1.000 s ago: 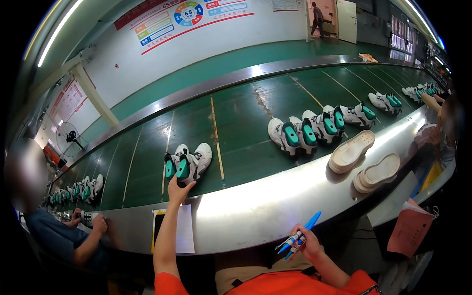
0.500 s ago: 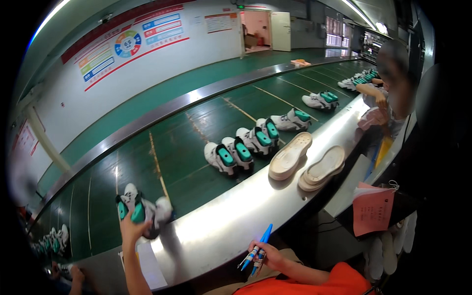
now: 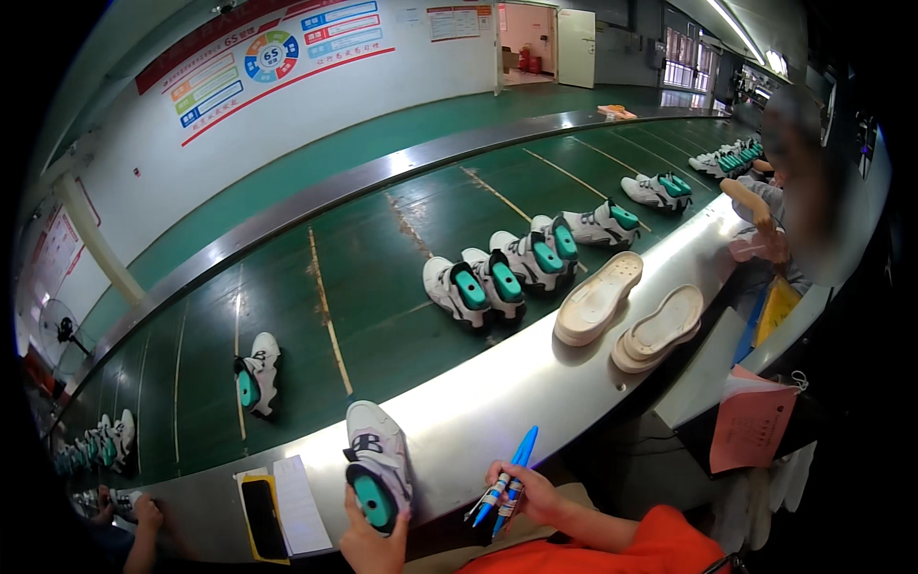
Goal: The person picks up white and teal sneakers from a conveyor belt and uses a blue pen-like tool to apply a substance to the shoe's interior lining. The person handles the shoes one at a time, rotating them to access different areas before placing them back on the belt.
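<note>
My left hand (image 3: 376, 545) grips the heel end of a white and grey sneaker (image 3: 377, 435), fingers and thumb on either side. A green shoe last (image 3: 374, 499) fills its opening, and its toe points away from me over the metal edge. My right hand (image 3: 528, 496) is closed round blue pens (image 3: 524, 448), apparently two, above my lap. A single matching sneaker (image 3: 259, 368) stands on the green conveyor belt, farther left. Beside my left hand, a black phone (image 3: 264, 518) and a white paper sheet (image 3: 301, 505) lie on the metal ledge.
Several sneakers (image 3: 497, 282) with green lasts stand on the belt (image 3: 373, 316). Cream shoe soles (image 3: 598, 297) lie on the metal ledge (image 3: 478, 402). A pink paper (image 3: 753, 424) hangs at right. One co-worker's arm (image 3: 751, 201) shows far right; another's hand (image 3: 146, 514) is at lower left.
My left hand has brought one sneaker from the belt toward me, leaving its neighbour there. The phone and paper now show more fully. My right hand still holds the pens; the view has shifted slightly.
</note>
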A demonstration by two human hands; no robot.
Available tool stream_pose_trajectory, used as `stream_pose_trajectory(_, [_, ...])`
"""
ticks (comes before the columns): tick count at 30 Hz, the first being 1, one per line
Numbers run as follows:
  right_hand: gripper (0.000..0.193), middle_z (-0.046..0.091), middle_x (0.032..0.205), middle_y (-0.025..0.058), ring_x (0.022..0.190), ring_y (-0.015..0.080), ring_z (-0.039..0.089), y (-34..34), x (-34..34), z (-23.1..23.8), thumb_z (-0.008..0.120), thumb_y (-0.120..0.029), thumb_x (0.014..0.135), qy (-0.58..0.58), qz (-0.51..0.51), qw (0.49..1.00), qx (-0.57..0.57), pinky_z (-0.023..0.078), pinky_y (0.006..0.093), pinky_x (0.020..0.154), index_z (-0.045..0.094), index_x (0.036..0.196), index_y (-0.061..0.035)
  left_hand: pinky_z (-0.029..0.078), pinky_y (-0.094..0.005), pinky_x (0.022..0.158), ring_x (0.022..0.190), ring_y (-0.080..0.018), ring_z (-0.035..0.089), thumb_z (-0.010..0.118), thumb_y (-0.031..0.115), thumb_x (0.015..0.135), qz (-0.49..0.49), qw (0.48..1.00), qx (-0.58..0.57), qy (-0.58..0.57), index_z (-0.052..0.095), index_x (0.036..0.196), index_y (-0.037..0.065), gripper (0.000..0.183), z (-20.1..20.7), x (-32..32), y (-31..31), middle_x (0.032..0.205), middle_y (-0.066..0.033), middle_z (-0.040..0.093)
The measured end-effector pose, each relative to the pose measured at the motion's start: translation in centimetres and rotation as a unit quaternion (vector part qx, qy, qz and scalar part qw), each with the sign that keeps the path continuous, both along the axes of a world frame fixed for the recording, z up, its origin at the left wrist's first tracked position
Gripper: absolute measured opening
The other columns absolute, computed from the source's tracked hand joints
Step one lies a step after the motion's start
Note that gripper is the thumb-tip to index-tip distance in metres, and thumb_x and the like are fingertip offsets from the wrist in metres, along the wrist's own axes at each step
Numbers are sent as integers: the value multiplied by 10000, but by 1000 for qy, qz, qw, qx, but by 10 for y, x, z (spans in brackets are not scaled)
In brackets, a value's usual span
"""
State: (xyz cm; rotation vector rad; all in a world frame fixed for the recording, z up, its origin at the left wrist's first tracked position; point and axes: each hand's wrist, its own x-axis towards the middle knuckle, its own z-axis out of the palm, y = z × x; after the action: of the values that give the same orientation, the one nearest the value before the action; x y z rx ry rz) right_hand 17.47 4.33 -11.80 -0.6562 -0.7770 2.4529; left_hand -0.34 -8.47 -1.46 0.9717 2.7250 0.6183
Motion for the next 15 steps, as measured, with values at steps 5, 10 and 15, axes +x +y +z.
stream_pose_trajectory(5, [269,444,681,30,605,93,432,4,-7,4,390,-286,891,25,2,1000,2,375,220,575,478,825,-40,409,-295,674,816,-235,549,587,253,800,-29,933,84,-349,423,1209,74,476,9,-42,-10,1011,-162,559])
stream_pose_trajectory(10, [269,466,666,35,612,106,459,12,1,5,379,-272,909,48,-52,997,-7,395,239,591,489,843,-36,468,-267,554,658,-218,642,485,375,873,-41,958,203,-198,528,1113,-12,457,-32,-125,53,871,-165,638])
stream_pose_trajectory(15, [129,491,666,34,635,112,480,14,-2,0,483,-171,884,34,-182,977,-109,423,245,603,512,906,-47,452,-346,765,873,-295,601,584,556,723,-118,983,57,-132,640,906,-4,592,-104,-168,117,896,-176,633])
